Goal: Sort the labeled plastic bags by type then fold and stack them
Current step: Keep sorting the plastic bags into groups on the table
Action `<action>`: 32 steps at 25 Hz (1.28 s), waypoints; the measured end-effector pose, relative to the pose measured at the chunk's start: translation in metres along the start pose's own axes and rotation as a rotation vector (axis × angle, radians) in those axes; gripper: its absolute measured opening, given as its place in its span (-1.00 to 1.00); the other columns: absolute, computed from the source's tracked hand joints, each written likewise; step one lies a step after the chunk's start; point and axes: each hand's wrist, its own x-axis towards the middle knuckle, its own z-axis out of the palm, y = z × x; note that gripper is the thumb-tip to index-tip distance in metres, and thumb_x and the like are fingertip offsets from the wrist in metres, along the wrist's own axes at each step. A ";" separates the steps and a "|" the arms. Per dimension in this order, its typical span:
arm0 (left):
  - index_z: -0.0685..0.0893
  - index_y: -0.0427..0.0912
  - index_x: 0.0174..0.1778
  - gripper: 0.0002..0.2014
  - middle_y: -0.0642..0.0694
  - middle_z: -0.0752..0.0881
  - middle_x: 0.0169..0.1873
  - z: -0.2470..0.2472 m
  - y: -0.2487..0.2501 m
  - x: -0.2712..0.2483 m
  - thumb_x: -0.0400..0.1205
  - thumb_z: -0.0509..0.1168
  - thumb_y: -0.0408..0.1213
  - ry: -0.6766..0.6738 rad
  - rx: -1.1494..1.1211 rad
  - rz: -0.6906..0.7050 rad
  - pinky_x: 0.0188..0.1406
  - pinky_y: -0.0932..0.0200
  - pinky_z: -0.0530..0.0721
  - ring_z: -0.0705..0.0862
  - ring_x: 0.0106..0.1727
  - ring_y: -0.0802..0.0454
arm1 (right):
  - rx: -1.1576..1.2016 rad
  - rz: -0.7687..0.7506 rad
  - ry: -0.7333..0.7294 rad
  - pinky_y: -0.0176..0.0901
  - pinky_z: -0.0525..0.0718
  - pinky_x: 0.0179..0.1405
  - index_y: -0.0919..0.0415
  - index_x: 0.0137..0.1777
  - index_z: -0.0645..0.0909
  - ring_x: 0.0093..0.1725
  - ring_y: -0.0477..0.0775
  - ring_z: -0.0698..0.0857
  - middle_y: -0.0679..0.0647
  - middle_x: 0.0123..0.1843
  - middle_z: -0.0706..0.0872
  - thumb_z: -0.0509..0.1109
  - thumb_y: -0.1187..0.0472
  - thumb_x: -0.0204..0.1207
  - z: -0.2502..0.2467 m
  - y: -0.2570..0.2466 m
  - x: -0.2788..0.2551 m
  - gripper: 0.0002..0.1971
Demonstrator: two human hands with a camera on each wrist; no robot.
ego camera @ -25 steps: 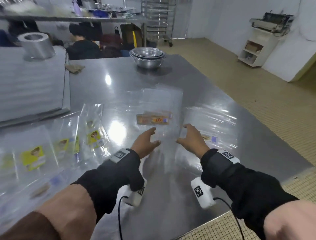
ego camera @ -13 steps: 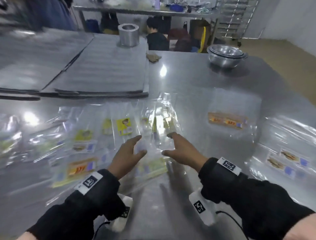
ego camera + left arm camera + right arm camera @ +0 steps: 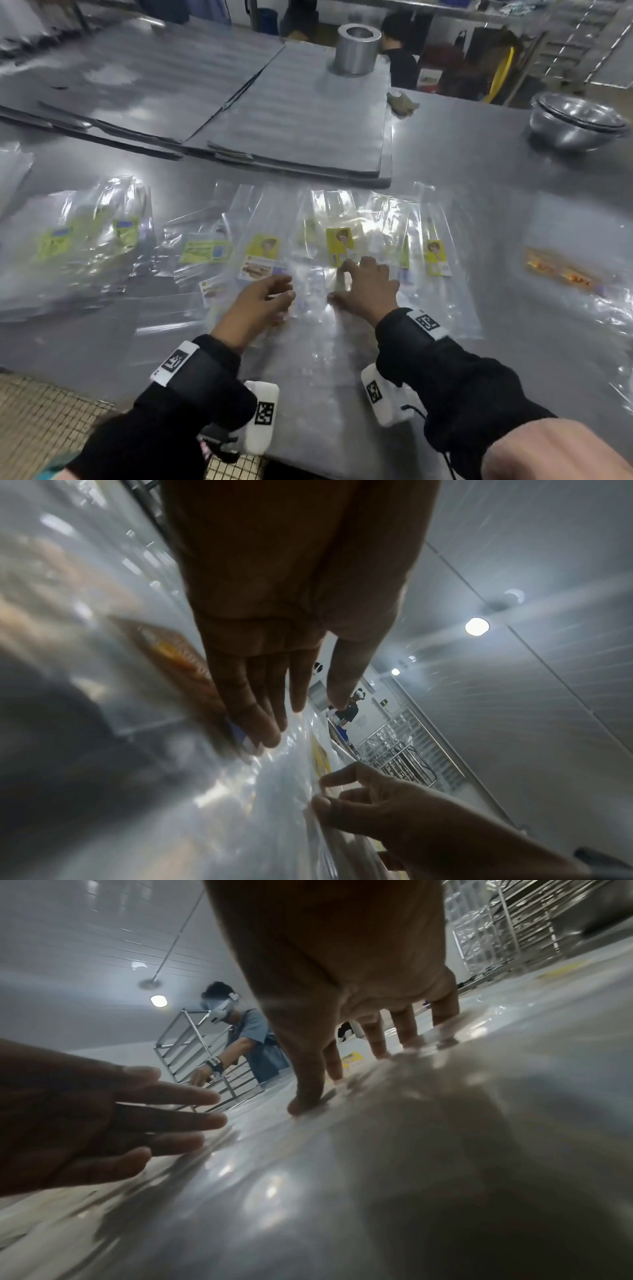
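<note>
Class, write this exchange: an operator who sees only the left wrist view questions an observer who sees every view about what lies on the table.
Operator: What lies ahead of me?
Observer: The head view shows clear bags with yellow labels spread side by side across the table.
Operator: Anything besides bags?
Observer: Yes, stacked metal bowls stand at the table's far right.
</note>
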 end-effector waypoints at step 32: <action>0.55 -0.22 0.37 -0.62 -0.25 0.73 0.05 -0.133 0.004 -0.025 0.68 0.09 -0.57 0.354 -0.287 0.106 -0.19 0.00 0.81 0.70 -0.07 -0.20 | -0.304 -0.502 -0.199 0.31 0.10 0.53 0.02 0.53 0.29 0.57 0.27 0.21 0.11 0.59 0.26 0.15 -0.25 0.58 0.025 -0.097 0.001 -0.41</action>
